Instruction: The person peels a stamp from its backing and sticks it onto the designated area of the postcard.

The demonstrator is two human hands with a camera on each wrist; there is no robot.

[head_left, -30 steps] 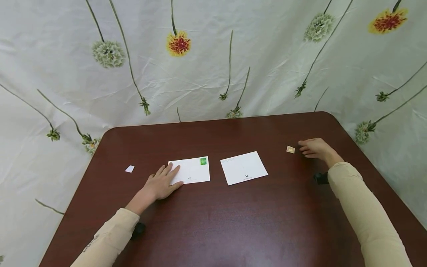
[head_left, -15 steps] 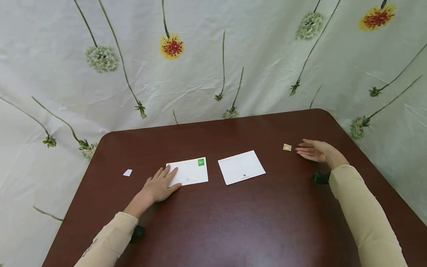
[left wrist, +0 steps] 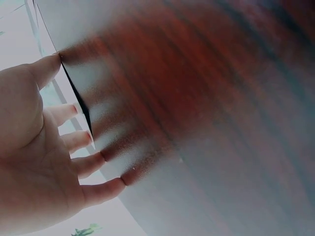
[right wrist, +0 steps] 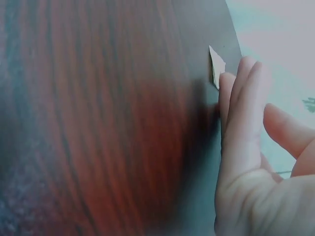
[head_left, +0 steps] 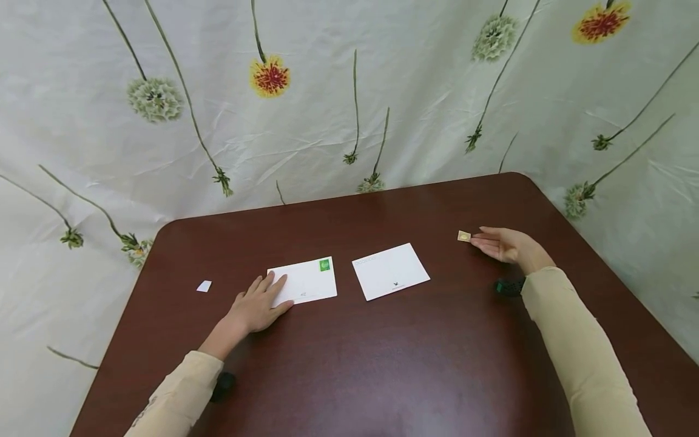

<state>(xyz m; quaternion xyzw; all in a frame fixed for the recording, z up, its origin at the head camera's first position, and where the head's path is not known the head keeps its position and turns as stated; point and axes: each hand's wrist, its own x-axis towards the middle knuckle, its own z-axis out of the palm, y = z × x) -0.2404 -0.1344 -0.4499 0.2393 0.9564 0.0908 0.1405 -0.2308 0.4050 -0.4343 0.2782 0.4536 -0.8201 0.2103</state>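
My left hand [head_left: 256, 308] lies with fingers spread on the left end of a white postcard [head_left: 311, 285], thumb along its near edge. A green stamp [head_left: 324, 264] is at that postcard's upper right corner. Its edge [left wrist: 74, 93] shows past the fingers in the left wrist view. On the right, my right hand [head_left: 505, 246] is turned on its side, fingers straight, with the fingertips right at a small tan stamp [head_left: 463, 236]. That stamp [right wrist: 217, 69] appears just beyond the fingertips in the right wrist view.
A second white postcard [head_left: 391, 272], with a small dark mark near its lower edge, lies slanted between the hands. Left of my left hand is a small white paper piece [head_left: 204, 286]. The brown table [head_left: 349, 364] ends at a flower-print cloth [head_left: 306, 109] behind.
My right hand has turned more palm-up and moved left, its fingertips coming up to the tan stamp. My left hand stays on the postcard. The head view has shifted a little.
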